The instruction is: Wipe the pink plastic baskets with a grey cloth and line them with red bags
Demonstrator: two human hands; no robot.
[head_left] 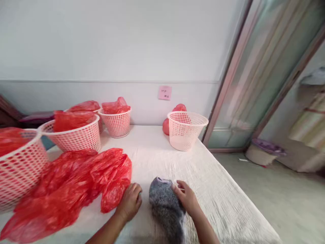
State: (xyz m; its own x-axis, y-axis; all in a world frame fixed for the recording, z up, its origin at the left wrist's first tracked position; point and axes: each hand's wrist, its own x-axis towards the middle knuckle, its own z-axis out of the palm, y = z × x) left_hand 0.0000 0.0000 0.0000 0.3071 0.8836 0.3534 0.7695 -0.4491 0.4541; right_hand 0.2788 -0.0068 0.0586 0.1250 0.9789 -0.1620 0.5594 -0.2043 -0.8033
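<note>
A grey speckled piece of cloth (165,206) lies on the white table cover (215,200) near the front edge. My right hand (186,196) rests on its right side with fingers curled over the fabric. My left hand (130,201) sits just left of the cloth with its fingers curled under, its knuckles against the edge of a large crumpled red plastic bag (76,184). Whether the left hand grips the bag or the cloth is hidden.
Several pink mesh baskets stand along the left, lined with red bags (73,134). An unlined pink basket (186,130) stands at the back right with red bags behind it. A pink note (165,92) is on the wall. The table's right edge drops to the floor.
</note>
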